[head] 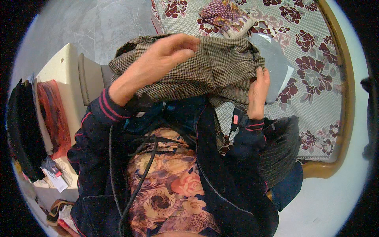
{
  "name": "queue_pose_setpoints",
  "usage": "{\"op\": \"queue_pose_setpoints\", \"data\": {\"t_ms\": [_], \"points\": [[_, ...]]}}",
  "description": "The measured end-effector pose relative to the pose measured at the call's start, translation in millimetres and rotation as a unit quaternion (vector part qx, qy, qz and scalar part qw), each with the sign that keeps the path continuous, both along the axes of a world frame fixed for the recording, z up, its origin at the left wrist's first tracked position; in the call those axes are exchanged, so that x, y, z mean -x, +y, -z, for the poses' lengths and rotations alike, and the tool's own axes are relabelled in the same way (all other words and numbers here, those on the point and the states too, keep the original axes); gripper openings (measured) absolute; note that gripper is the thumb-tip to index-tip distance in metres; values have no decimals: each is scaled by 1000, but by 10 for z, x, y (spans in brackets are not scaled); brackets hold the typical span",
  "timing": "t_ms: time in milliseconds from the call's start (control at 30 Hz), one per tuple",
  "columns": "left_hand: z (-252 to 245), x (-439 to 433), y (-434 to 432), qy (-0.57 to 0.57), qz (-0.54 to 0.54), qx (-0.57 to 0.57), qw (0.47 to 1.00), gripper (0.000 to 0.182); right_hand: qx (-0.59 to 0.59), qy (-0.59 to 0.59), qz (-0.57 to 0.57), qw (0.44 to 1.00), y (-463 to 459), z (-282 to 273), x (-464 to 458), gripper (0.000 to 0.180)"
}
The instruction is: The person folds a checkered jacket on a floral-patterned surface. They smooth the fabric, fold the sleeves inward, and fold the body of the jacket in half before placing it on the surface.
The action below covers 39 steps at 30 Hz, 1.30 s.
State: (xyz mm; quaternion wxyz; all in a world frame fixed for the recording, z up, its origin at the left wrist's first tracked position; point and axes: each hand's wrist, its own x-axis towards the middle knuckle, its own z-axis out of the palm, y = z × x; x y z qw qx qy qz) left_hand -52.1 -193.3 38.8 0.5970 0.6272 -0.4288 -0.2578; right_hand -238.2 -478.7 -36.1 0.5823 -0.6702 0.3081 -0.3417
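Observation:
Across my lap and the edge of the floral-covered seat lies a brown-and-black houndstooth cloth garment [219, 62], folded and bunched. My left hand [165, 56] is over its left half, slightly blurred, fingers curved and thumb a little apart, with nothing visible in it. Whether its underside touches the cloth I cannot tell. At the garment's right end, my right hand [259, 87] grips the gathered edge, thumb on top; some fingers are hidden by the cloth. A dark strap with a pink label [235, 119] hangs beside my right wrist.
Beyond the garment, a patterned purple-and-cream cloth [228, 17] lies crumpled on the floral cover [316, 97]. A grey-blue piece [271, 59] with white paper edges sits behind my right hand. Wooden frame [346, 89] curves at right. Dark clothing and a red scarf [56, 115] drape over a cream furniture piece [63, 65] at left.

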Motion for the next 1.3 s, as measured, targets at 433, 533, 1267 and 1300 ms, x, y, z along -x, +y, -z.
{"op": "queue_pose_setpoints", "data": {"t_ms": [433,533,1267,1300], "points": [[277,47,-550,53,-31,-113,992,34,149,57,-115,980,877,-561,-167,22],[372,108,-572,-65,-96,-85,990,26,313,69,-118,940,1018,-681,-211,31],[505,397,-305,-269,-147,-86,948,22,-128,39,-164,977,624,-603,-224,23],[504,399,-310,-303,-162,-41,938,22,-103,47,-185,976,660,-624,-220,25]]}}
